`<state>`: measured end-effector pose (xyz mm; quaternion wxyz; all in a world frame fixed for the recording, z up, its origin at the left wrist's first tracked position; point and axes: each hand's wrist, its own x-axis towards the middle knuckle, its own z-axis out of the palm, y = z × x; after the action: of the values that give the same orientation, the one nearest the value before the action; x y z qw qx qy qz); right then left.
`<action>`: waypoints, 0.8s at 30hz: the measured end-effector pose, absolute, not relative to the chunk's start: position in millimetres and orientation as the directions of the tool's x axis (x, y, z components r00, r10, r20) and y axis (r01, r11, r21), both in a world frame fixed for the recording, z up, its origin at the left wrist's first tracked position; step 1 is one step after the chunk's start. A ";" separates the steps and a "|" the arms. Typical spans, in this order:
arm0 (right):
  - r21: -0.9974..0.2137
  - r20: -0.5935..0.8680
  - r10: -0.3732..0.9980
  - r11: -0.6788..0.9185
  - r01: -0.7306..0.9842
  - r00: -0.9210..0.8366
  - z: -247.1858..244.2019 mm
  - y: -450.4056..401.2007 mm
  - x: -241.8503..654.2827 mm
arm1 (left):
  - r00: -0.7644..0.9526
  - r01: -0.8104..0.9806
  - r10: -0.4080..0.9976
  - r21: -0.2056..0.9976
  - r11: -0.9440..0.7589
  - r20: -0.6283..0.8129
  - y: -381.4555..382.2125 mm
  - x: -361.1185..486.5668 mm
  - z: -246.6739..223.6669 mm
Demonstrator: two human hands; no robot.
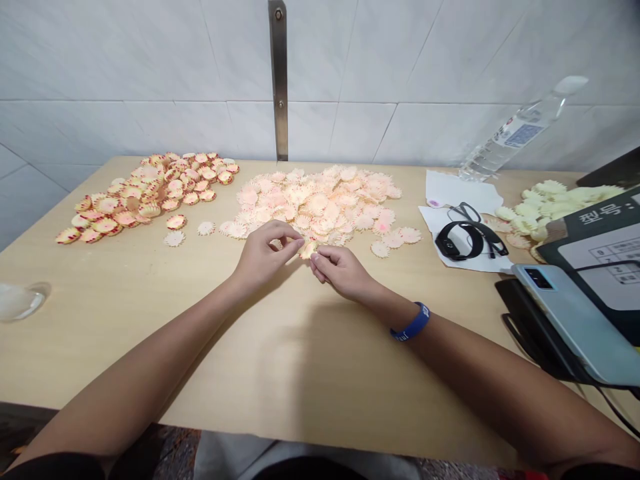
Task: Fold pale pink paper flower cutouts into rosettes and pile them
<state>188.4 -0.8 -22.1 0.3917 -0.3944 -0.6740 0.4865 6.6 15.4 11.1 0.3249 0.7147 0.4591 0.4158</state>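
Note:
A small cream-yellow fabric flower piece (309, 250) with a toothed edge is held just above the table, between my two hands. My right hand (345, 272) pinches its right side with thumb and fingers. Thumb and forefinger of my left hand (267, 255) close together at its left edge; their exact grip is too small to make out. Directly behind my hands lies a broad heap of pale pink flower pieces (325, 200). Over to the left is a second heap of flower pieces with red-tipped edges (145, 190). Two or three single pieces (175, 238) lie between the heaps.
At the right are white papers (463, 190), a black wristband device (460, 240), a leaning plastic bottle (520, 133), yellowish flower pieces (560, 203), a light-blue phone (575, 320) and a dark printed box (600, 247). A clear cup (20, 301) lies at the left edge. A tiled wall bounds the table.

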 end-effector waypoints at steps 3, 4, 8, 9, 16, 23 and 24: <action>-0.970 0.139 0.923 0.200 0.139 -0.360 -23.4 -0.7 187.6 | 0.240 0.330 0.952 0.906 -0.263 0.189 20.6 4.7 8.9; -0.971 0.135 0.927 0.193 0.138 -0.349 -23.7 -0.6 187.5 | 0.249 0.295 0.959 0.932 -0.209 0.136 22.4 4.4 7.3; -0.970 0.129 0.938 0.186 0.153 -0.321 -23.9 -0.4 187.3 | 0.263 0.227 0.961 0.962 -0.150 0.087 23.7 6.7 0.5; -0.967 0.132 0.938 0.193 0.166 -0.321 -23.8 -0.4 187.2 | 0.256 0.234 0.961 0.958 -0.165 0.103 22.5 7.8 -0.6; -0.946 0.131 0.936 0.216 0.240 -0.326 -24.6 -1.8 185.4 | 0.309 0.381 0.939 0.886 -0.265 0.149 15.0 11.2 0.1; -0.924 0.142 0.923 0.253 0.287 -0.356 -23.5 -2.1 186.2 | 0.183 0.254 0.982 0.962 -0.098 0.052 16.4 14.5 -1.3; -0.926 0.143 0.917 0.257 0.278 -0.372 -23.4 -2.0 187.2 | 0.155 0.190 0.988 0.981 -0.032 0.002 20.2 12.5 -2.7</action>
<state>187.2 -2.0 -23.4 0.3659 -0.4247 -0.7033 0.4371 12.5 20.2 -2.7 0.4822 0.5875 0.5013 0.4136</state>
